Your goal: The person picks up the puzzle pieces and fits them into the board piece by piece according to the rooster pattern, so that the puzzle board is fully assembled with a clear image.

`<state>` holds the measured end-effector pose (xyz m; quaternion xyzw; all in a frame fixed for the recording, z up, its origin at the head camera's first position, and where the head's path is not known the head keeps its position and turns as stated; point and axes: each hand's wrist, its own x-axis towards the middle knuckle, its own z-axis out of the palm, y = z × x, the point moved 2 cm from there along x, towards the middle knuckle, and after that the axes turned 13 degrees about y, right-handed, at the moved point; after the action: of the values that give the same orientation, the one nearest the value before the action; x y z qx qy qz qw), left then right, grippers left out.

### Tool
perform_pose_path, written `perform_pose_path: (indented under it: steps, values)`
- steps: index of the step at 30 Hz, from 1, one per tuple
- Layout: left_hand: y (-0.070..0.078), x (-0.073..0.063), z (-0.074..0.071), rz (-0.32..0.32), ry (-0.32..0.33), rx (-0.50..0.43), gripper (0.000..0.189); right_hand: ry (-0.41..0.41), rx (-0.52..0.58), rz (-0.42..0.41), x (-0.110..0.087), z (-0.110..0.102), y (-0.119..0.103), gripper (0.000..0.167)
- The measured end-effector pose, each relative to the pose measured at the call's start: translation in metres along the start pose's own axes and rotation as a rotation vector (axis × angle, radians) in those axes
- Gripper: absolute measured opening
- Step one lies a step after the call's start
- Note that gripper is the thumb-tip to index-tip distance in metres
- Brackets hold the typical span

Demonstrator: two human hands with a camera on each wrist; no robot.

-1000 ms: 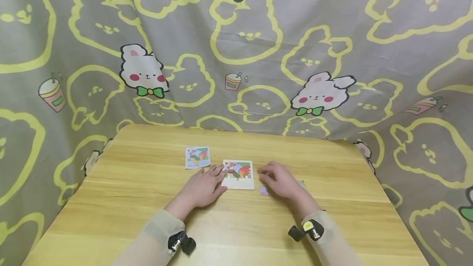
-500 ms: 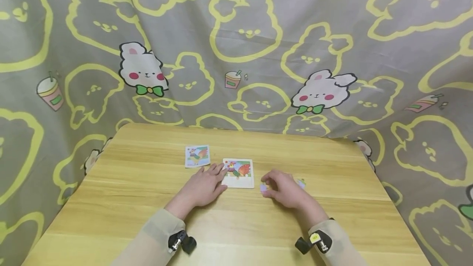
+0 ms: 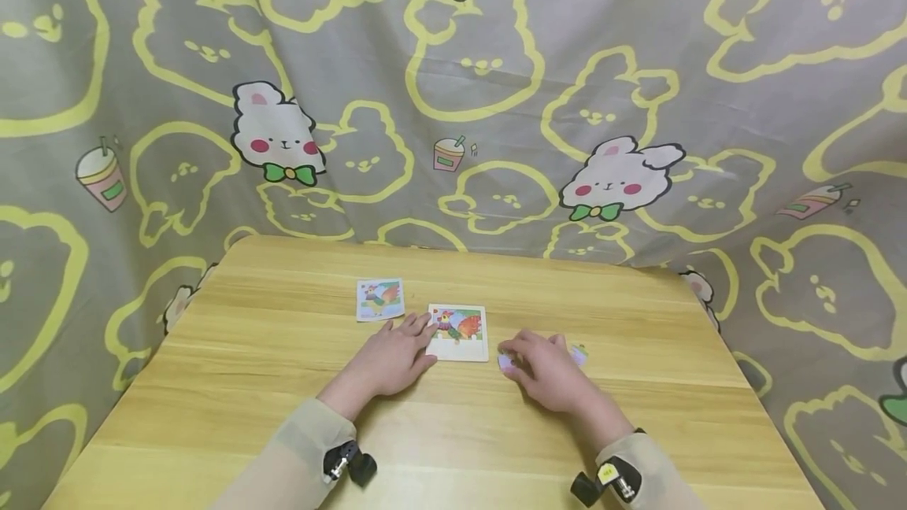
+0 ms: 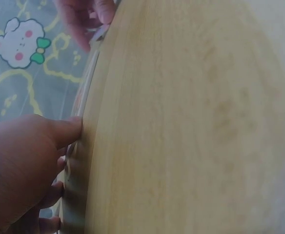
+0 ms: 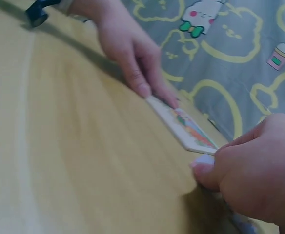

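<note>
A white puzzle tray lies flat mid-table, its upper part filled with a colourful rooster picture and its lower strip bare white. My left hand rests beside it with fingers fairly straight, fingertips on its left edge and thumb at its lower left corner. To the right of the tray, my right hand pinches a lilac puzzle piece between thumb and fingers. That piece shows near the tray's corner in the right wrist view, mostly covered by the fingers. More puzzle pieces lie partly hidden behind the right hand.
A square card with a matching rooster picture lies behind the left hand. The wooden table reaches back to a grey curtain with yellow animal outlines. Each wrist carries a small black camera mount.
My right hand has moved slightly right and toward me, from near the tray's right edge, and now pinches the lilac puzzle piece. My left hand and the tray stay in place.
</note>
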<state>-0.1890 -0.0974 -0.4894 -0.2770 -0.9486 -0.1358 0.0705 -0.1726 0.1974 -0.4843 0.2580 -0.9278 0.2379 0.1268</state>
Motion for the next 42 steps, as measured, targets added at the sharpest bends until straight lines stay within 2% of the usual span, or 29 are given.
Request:
perform_pose_path:
  steps: [4,8,16,27,42]
  values:
    - [0.000,-0.001,-0.001,-0.004,-0.002,-0.004,0.060,0.045,-0.146,-0.106,-0.004,0.005,-0.005,0.037]
    - [0.000,0.000,0.000,-0.005,-0.004,-0.006,0.060,0.072,-0.181,-0.135,-0.005,0.010,-0.004,0.036]
    - [-0.002,0.000,0.001,0.002,-0.002,-0.004,0.061,0.048,-0.113,-0.091,0.001,0.012,-0.002,0.036]
    - [-0.001,-0.001,0.000,-0.012,-0.010,-0.011,0.062,0.035,-0.001,-0.090,0.022,0.014,-0.017,0.040]
    - [-0.002,-0.001,-0.002,-0.020,-0.010,-0.028,0.063,0.028,0.013,-0.118,0.044,0.031,-0.036,0.039]
